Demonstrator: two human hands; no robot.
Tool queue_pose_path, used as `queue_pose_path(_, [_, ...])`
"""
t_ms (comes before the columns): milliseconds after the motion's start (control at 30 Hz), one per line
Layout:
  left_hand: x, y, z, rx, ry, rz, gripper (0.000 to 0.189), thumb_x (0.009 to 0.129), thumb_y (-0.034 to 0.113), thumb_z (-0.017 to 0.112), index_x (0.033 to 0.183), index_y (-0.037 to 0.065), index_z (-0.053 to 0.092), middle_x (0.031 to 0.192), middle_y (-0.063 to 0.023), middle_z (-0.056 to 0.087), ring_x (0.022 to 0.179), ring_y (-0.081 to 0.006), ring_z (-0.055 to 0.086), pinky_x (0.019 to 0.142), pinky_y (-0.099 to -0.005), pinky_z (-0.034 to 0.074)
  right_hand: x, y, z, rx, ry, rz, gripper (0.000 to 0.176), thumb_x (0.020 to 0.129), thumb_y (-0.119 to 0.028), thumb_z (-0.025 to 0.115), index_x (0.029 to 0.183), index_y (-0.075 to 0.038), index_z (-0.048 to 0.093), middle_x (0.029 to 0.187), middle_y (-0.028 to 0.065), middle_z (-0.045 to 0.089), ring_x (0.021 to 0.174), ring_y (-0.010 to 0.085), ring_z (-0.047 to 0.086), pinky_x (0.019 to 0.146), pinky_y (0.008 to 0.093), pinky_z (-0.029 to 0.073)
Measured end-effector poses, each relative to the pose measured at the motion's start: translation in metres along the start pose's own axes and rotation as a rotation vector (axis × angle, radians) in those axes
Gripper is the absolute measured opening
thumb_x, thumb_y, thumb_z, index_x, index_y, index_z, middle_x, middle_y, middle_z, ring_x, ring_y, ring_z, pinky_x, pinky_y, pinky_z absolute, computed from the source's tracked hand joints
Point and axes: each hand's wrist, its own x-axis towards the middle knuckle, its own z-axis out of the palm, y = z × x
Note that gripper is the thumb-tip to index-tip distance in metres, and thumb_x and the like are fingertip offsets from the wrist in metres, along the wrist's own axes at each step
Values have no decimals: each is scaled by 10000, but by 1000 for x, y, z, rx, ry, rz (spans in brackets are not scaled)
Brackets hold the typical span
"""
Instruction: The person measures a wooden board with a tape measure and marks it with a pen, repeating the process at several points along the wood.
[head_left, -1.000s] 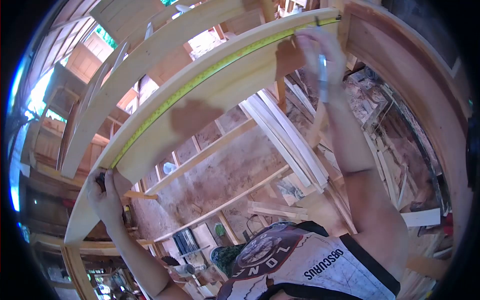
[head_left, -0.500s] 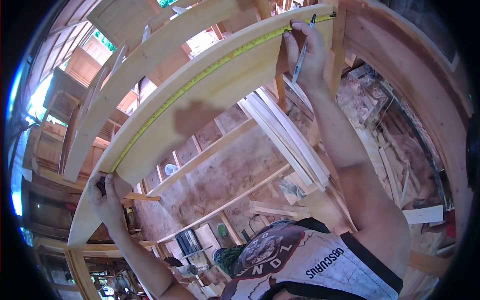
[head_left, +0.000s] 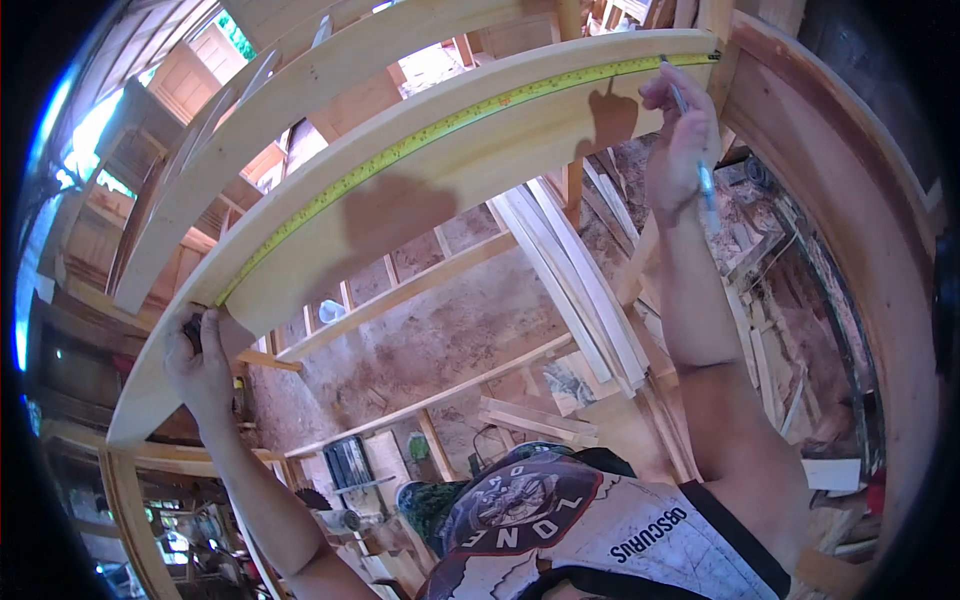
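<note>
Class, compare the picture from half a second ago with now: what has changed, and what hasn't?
The right hand has moved rightward and seems to have let go of the yellow tape. Its pen has swung: the upper end now leans left, not right. The left hand still holds the dark tape case; the tape still lies along the curved board.

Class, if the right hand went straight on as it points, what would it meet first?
The right hand, with its slim light-blue pen, would probably meet the long yellow tape-measure blade along the pale curved wooden board; depth is unclear.
</note>
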Motion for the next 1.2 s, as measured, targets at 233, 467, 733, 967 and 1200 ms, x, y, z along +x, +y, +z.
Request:
queue_pose_path(233, [-4,3,5,-40,24,-61,198,962,155,694,1044,-21,653,919,-121,651,841,-235,618,785,-362,495,3,-25,23,-1,-314,47,281,1003,-183,548,1098,32,702,1001,112,694,923,177,640,846,314,506])
queue_pose_path(467, [-2,7,6,61,44,-9,195,958,152,685,1023,-29,651,909,-141,650,816,-273,619,768,-384,492,13,-14,51,-12,-383,-253,128,769,3,722,891,-22,694,792,86,671,703,192,643,635,292,504])
queue_pose_path(733, [-2,13,5,146,111,8,212,966,161,668,1006,-45,644,923,-166,649,850,-309,627,788,-404,486,13,-12,66,-8,-455,-269,210,718,94,723,794,-47,587,714,83,618,586,163,561,521,278,421])
queue_pose_path(967, [-4,11,7,156,109,60,205,957,139,679,994,-61,646,960,-177,664,879,-343,634,808,-422,494,12,10,69,-50,-485,-464,206,725,73,727,766,-52,570,692,86,611,555,204,562,496,301,413])
queue_pose_path(1200, [-7,8,9,167,98,75,210,959,124,681,982,-82,655,1020,-198,680,946,-360,653,848,-431,510,14,11,69,22,-501,-419,209,742,63,724,783,-53,555,693,90,616,567,193,557,503,297,405])
